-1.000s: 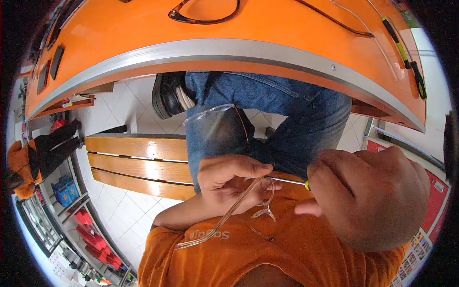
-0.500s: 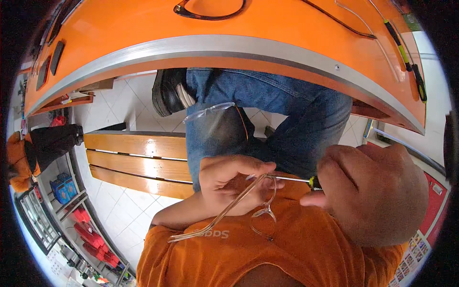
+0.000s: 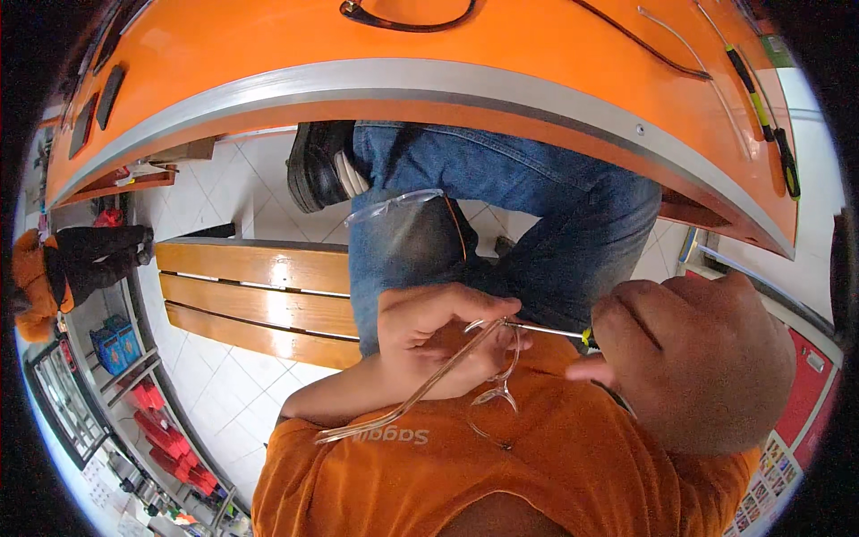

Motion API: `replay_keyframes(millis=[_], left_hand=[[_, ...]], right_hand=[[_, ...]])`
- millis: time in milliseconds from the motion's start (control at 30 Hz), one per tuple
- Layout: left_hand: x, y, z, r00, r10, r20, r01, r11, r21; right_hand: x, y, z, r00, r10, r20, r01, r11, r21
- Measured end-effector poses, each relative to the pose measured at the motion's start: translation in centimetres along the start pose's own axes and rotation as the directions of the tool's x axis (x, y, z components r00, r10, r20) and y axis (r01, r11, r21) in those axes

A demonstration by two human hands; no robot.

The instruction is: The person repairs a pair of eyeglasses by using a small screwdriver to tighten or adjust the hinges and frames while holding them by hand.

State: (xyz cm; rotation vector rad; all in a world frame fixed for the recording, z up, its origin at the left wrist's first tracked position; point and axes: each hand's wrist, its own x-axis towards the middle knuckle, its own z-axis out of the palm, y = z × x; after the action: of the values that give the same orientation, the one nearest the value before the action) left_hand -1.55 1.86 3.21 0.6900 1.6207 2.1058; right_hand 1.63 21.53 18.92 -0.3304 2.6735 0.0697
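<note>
Clear eyeglass frame (image 3: 447, 372), tilted flatter than earlier, pinched by left hand (image 3: 429, 333). Screwdriver (image 3: 557, 332) gripped by right hand (image 3: 702, 367). Orange shirt (image 3: 573, 465): white-lettered.

On my feed the table (image 3: 268, 45) has a smooth, glossy orange surface, bordered by an edge strip (image 3: 420, 73) of satiny grey metal. On the table I make out a shiny, dark plastic-looking spectacle rim (image 3: 403, 28) and a yellow-and-black plastic screwdriver handle (image 3: 750, 89). Below the table I see faded, matt denim jeans (image 3: 412, 166), varnished wooden bench slats (image 3: 313, 309) throwing bright glare, and smooth floor tiles (image 3: 237, 192). Back from the table, I have a clear, glossy plastic-looking frame (image 3: 447, 374), a slim shiny metal shaft (image 3: 550, 330) and a matt cloth shirt (image 3: 582, 456).
</note>
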Motion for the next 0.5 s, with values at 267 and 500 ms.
replay_keyframes(millis=[267, 500], left_hand=[[-0.2, 0.2, 0.5, 0.961, -0.272, -0.049, 0.271, 0.962, -0.01], [-0.3, 0.5, 0.7, 0.883, -0.459, -0.095, 0.459, 0.888, -0.02]], right_hand=[[0.9, 0.9, -0.7, 0.874, 0.42, 0.245, -0.459, 0.878, 0.136], [-1.0, 2.9, 3.3, 0.98, 0.175, 0.09, -0.197, 0.862, 0.468]])
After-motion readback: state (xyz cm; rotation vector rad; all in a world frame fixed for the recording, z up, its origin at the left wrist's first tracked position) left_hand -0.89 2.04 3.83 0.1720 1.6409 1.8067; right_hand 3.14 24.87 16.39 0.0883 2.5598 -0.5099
